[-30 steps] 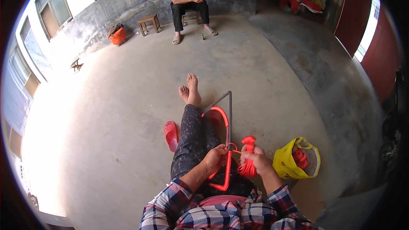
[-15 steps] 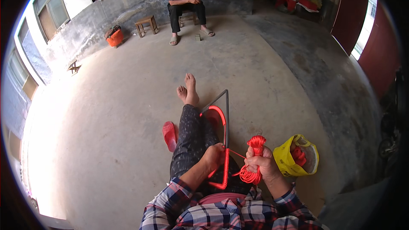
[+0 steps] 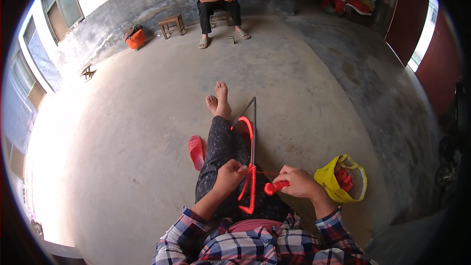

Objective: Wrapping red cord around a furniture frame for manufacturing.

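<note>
A bent dark metal rod frame rests over my legs, its lower part wound with tight coils of red cord. A curved red section lies inside it. At the upper end of the coils, my left hand is closed, fingertips pinching the wrapped rod. My right hand is closed round a bundle of red cord, which sticks out to the left of the fist. A thin strand of cord runs taut between the frame and my right hand.
On the right stands a yellow bag with red material inside. A red slipper lies left of my legs. Across the floor another person sits on a stool, near a wooden stool and an orange bucket.
My right hand has turned over, swinging the cord bundle from upright to pointing left. My left hand has shifted left and up along the frame. The seated person has raised a hand.
</note>
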Demonstrator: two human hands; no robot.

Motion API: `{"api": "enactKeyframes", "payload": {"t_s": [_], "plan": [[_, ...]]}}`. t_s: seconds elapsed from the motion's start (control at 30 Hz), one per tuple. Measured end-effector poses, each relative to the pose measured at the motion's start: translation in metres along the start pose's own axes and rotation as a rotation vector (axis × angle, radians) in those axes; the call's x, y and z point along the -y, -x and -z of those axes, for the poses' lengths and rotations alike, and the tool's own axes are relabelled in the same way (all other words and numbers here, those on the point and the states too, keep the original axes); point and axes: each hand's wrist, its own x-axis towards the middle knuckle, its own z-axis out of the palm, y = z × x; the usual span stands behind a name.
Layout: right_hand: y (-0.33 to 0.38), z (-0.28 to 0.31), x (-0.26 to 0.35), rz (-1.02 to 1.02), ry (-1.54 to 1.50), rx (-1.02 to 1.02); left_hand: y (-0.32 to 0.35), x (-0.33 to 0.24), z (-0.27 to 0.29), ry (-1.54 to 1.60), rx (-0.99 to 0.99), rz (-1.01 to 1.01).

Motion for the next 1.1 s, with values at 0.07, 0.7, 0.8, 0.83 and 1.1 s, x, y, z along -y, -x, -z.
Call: {"api": "enactKeyframes", "payload": {"t_s": [0.07, 0.7, 0.8, 0.83, 1.1], "plan": [[-0.008, -0.027, -0.004, -0.172, 0.154, 0.038, 0.01, 0.022, -0.006, 0.033, 0.098, 0.149], [-0.029, -0.045, 0.024, 0.184, -0.225, -0.548, 0.028, -0.07, -0.021, 0.142, 0.106, -0.385], [-0.019, -0.03, 0.016, 0.053, -1.08, -0.554, 0.01, -0.08, -0.008, 0.677, 0.15, 0.203], [-0.016, -0.021, 0.008, 0.097, -1.133, -0.667, -0.001, -0.066, -0.007, 0.623, 0.22, 0.181], [0.046, 0.089, -0.08, 0.261, -1.372, -0.971, -0.014, -0.019, -0.015, 0.338, 0.196, 0.068]]}}
